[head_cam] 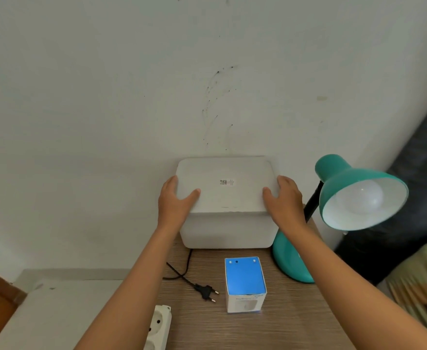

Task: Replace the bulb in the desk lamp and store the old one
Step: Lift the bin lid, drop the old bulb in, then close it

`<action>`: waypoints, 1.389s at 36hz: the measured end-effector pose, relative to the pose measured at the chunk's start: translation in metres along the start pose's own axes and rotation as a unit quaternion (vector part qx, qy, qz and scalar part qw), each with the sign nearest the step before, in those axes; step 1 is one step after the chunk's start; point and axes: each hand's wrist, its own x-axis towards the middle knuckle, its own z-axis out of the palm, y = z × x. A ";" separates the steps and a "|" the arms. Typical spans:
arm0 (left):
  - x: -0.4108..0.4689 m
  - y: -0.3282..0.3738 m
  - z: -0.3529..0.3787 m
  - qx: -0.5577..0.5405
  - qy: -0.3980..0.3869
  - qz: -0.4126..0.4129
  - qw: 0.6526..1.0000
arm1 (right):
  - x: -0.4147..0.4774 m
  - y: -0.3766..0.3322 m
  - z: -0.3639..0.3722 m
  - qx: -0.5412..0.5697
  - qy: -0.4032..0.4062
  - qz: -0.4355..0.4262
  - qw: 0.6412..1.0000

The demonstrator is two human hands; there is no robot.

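Observation:
A white storage box stands against the wall at the back of the desk, its lid (226,185) in place with a small code sticker on top. My left hand (175,200) grips the lid's left edge and my right hand (284,200) grips its right edge. To the right stands a teal desk lamp (358,188) with a white bulb (361,199) in its shade, facing me. In front of the storage box sits a small blue-and-white bulb box (245,284), closed.
The lamp's black cord and unplugged plug (206,291) lie on the wooden desk (295,322) left of the bulb box. A white power strip (158,327) hangs at the desk's front left edge. Dark fabric and a striped cushion (419,274) fill the right side.

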 end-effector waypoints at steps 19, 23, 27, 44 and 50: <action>0.011 -0.013 0.007 0.052 -0.033 0.001 0.998 | -0.002 0.009 0.008 0.016 -0.011 0.003 1.000; 0.011 -0.012 0.005 0.071 -0.041 0.002 0.997 | -0.004 0.008 0.006 0.031 -0.014 0.005 0.999; 0.012 -0.011 0.002 0.111 -0.067 0.005 0.992 | -0.007 0.003 0.002 0.030 -0.020 0.007 0.999; 0.008 0.002 -0.011 0.165 -0.137 -0.019 0.977 | -0.006 -0.005 -0.006 -0.020 -0.083 0.041 0.995; -0.002 0.007 -0.029 0.208 -0.148 -0.019 0.967 | -0.018 -0.014 -0.021 -0.087 -0.116 0.032 0.989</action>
